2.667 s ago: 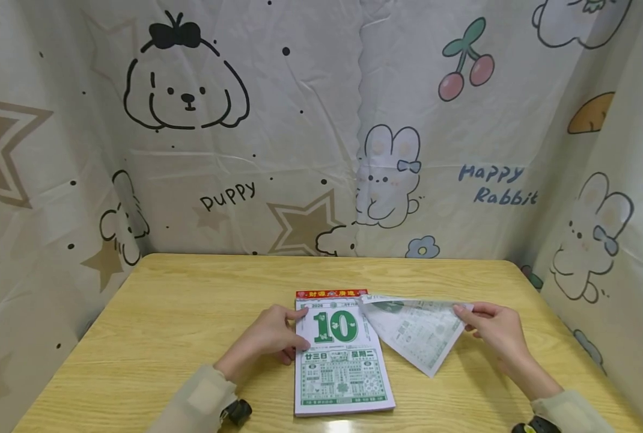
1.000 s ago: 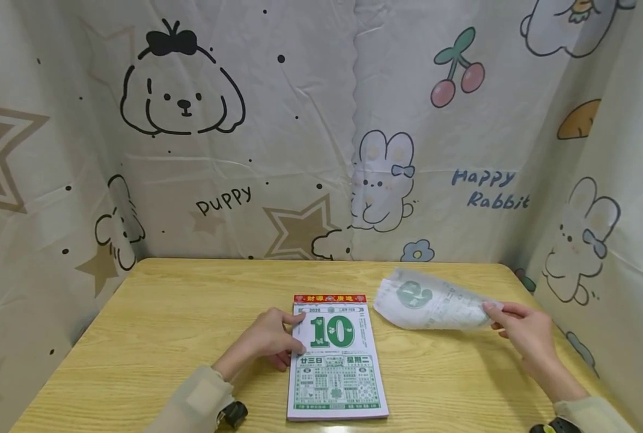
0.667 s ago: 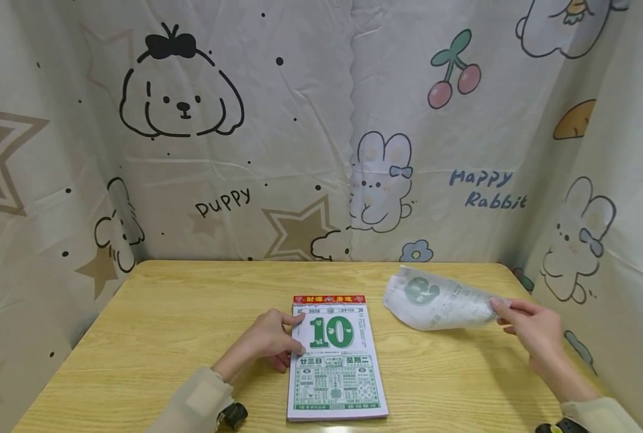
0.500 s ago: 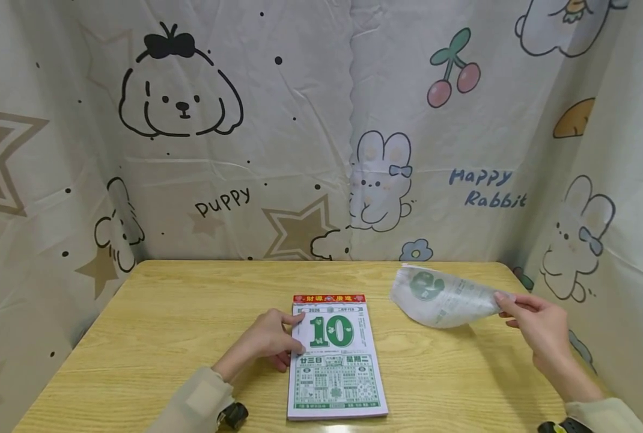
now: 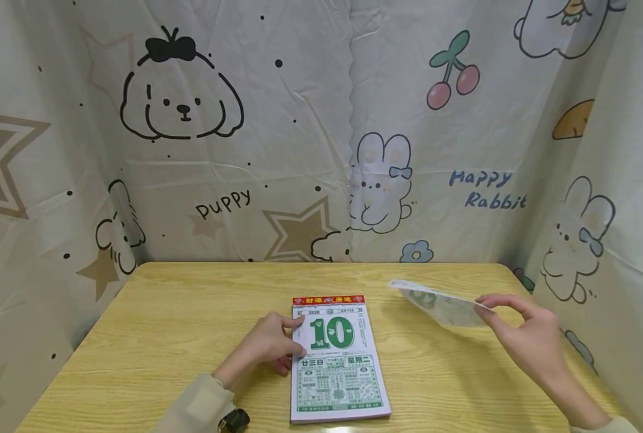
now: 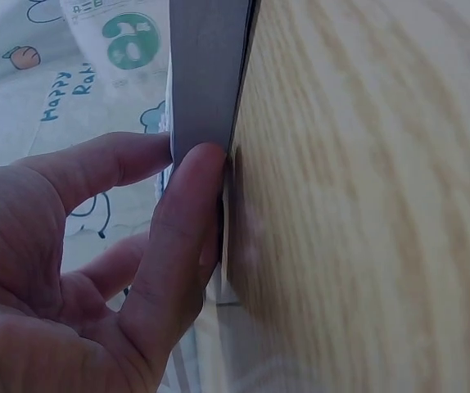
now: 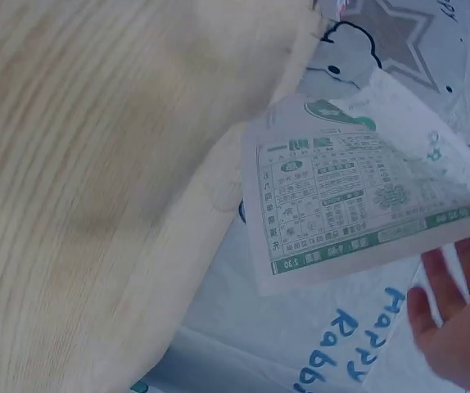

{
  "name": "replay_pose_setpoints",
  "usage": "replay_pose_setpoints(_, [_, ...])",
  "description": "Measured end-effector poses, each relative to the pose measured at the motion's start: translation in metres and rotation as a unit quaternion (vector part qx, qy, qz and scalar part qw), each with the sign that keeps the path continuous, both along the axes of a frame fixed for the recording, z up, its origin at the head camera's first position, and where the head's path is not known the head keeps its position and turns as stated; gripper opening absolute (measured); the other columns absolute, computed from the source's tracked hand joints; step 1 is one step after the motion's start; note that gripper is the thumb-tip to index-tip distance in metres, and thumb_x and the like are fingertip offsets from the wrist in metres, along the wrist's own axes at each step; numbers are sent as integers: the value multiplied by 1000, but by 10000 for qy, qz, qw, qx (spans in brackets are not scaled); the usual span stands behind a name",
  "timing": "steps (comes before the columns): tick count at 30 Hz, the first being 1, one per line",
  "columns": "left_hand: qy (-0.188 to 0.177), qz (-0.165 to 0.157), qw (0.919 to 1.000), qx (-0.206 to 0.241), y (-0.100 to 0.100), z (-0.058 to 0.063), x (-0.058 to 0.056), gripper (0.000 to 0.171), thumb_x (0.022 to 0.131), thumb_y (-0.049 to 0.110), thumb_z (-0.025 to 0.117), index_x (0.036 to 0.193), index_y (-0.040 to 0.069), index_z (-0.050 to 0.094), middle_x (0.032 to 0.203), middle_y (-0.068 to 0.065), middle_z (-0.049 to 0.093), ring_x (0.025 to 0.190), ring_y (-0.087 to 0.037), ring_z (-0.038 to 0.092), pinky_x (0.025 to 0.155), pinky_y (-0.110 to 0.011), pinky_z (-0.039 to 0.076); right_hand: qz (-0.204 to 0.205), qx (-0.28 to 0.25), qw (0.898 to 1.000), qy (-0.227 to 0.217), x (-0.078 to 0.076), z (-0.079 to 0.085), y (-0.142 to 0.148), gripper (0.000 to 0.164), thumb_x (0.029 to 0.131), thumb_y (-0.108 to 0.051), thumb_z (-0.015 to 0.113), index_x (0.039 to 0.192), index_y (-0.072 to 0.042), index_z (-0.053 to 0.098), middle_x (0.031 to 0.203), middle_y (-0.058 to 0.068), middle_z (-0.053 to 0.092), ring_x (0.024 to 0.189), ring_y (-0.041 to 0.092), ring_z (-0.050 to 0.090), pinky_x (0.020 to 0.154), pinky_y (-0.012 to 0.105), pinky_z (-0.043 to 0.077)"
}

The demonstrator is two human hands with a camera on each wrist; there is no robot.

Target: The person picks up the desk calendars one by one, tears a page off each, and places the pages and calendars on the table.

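Note:
A thick tear-off calendar (image 5: 339, 385) lies on the table, showing a green 10 beneath a red header strip. My left hand (image 5: 270, 341) holds its left side; in the left wrist view the thumb (image 6: 187, 196) presses the block's side (image 6: 206, 74) while a fingertip meets the printed face. Off to the right, a loose thin calendar sheet (image 5: 440, 305) hangs above the table, slanting and bowed. Between thumb and index finger, my right hand (image 5: 532, 337) pinches its right corner. Green print shows mirrored through this sheet (image 7: 341, 188) in the right wrist view.
The wooden table (image 5: 181, 313) runs back to a cloth curtain (image 5: 300, 150) with puppy, rabbit and star drawings. More curtain hangs at both sides. A dark wristband (image 5: 235, 420) sits at the left sleeve (image 5: 197, 406).
The sheet, its corner at the calendar's top right at first, has come away to the right. Lately the right hand has turned and the sheet dipped flatter. The left hand stays in place.

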State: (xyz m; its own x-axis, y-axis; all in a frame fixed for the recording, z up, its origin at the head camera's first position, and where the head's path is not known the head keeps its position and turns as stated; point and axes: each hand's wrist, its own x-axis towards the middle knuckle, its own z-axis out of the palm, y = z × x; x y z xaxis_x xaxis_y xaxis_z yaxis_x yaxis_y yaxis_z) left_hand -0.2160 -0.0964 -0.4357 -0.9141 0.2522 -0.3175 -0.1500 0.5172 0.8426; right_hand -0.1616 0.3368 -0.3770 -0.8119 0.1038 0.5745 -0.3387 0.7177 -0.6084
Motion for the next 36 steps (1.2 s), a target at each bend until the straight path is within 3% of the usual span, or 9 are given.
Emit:
replay_pose_setpoints(1, [-1,4,10000,5,0,0,0,70,86,5,86,150,5,58,75,-11,71,55,-21,69,52,-34,63,243,161,9995,130,1,-3,-3,17,86,0,86,88,-15,79,98,0,79,96,-11,64,78,6,47])
replay_pose_setpoints(4, [18,11,10000,-2,1,1,1,70,86,5,86,150,5,58,75,-11,71,55,-21,69,52,-34,63,921,566,9939,230,5,-12,-9,39,77,14,85,87,-23,75,104,3,79,101,-7,66,61,5,45])
replay_pose_setpoints(9, [20,15,10000,-19,1,0,1,70,86,5,86,151,6,58,77,-11,71,55,-21,69,52,-33,62,1575,1539,9751,-262,12,-30,-15,57,69,16,83,87,-37,68,117,-3,77,108,18,72,78,11,52])
replay_pose_setpoints(11, [3,16,10000,-14,1,-1,1,71,86,5,86,151,6,58,78,-12,71,55,-21,69,52,-33,63,1757,1918,9634,-645,14,-37,-16,56,71,10,85,85,-40,65,124,-3,74,115,28,71,94,27,58])
replay_pose_setpoints(16, [4,27,10000,16,0,-1,1,71,86,5,86,151,5,57,81,-13,69,56,-21,70,52,-34,63,2147,2143,9368,-1742,15,-49,-18,45,78,1,83,79,-39,63,141,5,66,131,41,60,102,64,52])
replay_pose_setpoints(26, [13,42,10000,50,-2,-2,1,71,85,5,87,150,6,58,83,-14,68,56,-22,70,52,-35,63,2761,1662,8907,-3207,14,-57,-15,31,80,-23,88,90,-38,63,156,10,47,141,49,42,106,76,40])
replay_pose_setpoints(29, [15,44,10000,52,-2,-2,2,71,85,6,88,150,6,59,82,-14,68,56,-22,70,52,-35,63,2818,1557,8988,-2973,10,-50,-15,33,80,-15,84,96,-34,62,154,11,49,139,47,45,104,74,43])
replay_pose_setpoints(33, [40,28,9999,98,-2,-2,1,71,85,6,88,150,6,59,82,-14,68,56,-22,70,52,-35,63,2397,1181,9371,-2246,-7,-44,-13,31,91,3,73,108,-21,66,142,15,61,135,48,52,104,74,44])
replay_pose_setpoints(36, [62,19,9999,159,-2,-2,1,71,84,5,88,150,5,58,81,-14,68,55,-22,70,52,-36,63,1999,1155,9510,-2056,-27,-45,-12,36,94,7,71,126,-8,67,140,19,63,136,49,52,107,74,42])
